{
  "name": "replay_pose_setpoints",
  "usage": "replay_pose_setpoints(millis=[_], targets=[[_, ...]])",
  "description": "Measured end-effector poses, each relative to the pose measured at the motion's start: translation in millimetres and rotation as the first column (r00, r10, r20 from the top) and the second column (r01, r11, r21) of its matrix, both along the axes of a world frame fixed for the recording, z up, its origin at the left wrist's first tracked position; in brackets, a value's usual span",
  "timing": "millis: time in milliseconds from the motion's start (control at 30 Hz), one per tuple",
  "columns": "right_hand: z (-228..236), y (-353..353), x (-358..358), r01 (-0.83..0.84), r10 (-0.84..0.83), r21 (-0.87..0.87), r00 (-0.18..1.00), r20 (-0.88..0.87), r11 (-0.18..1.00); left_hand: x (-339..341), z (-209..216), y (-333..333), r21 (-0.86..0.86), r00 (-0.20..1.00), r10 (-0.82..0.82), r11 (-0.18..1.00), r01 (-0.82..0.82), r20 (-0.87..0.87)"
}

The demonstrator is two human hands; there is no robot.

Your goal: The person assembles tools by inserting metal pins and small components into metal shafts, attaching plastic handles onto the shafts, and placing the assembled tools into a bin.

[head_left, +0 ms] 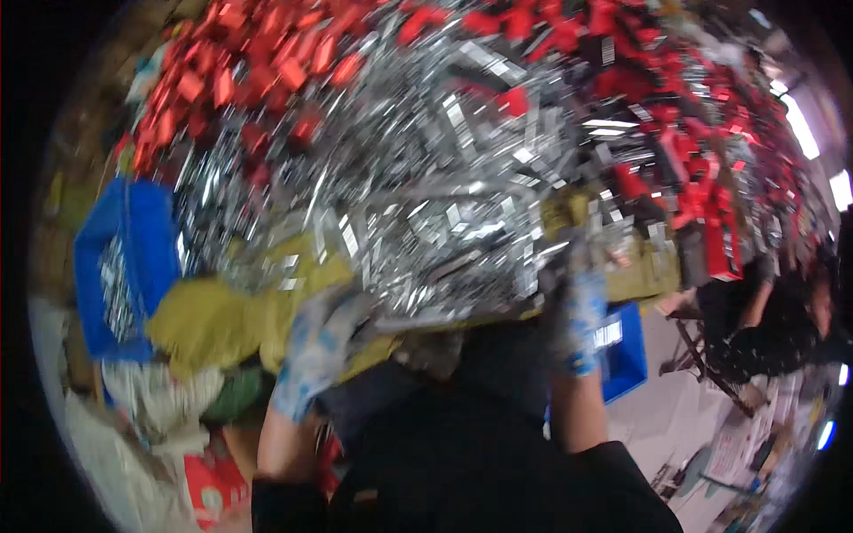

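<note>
The picture is smeared by motion. In front of me lies a shallow grey tray (449,317) heaped with small shiny metal pieces (444,253); its near edge shows as a dark line. My left hand (330,333), in a white glove with blue patches, is closed at the tray's near left corner. At its near right side my right hand (573,306), gloved the same way, is closed on the edge, its fingertips blurred. Yellow cloth (218,324) lies under and beside the tray. Beyond it spreads a big pile of loose silver metal strips (400,115).
Red pieces (289,67) cover the pile's far left and more red parts (635,80) its right. A blue bin (147,231) with metal pieces stands at the left, another blue bin (629,355) below on the right. A person (769,329) in dark clothes sits at the right.
</note>
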State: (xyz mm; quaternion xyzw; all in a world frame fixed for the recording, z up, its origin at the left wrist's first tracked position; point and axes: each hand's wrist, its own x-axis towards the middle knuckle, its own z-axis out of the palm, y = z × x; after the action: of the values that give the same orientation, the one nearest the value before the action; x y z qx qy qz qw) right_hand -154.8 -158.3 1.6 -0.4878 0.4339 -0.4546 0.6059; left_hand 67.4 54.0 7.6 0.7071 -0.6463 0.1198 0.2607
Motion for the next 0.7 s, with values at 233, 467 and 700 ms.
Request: replay_pose_setpoints(millis=[233, 467, 700], targets=[[-5, -12, -3, -0.001, 0.003, -0.114, 1.000, 0.020, 0.994, -27, 45, -29, 0.352, 0.328, 0.291, 0.925, 0.142, -0.899], [8, 13, 8, -0.032, 0.019, 0.114, 0.993, 0.113, 0.993, -37, 46, -42, 0.345, 0.308, 0.272, 0.914, 0.213, -0.912], [13, -11, -1, 0.018, -0.030, 0.092, 0.991, 0.128, 0.996, -34, 37, -31, 0.353, 0.110, 0.336, 0.903, 0.245, -0.935]])
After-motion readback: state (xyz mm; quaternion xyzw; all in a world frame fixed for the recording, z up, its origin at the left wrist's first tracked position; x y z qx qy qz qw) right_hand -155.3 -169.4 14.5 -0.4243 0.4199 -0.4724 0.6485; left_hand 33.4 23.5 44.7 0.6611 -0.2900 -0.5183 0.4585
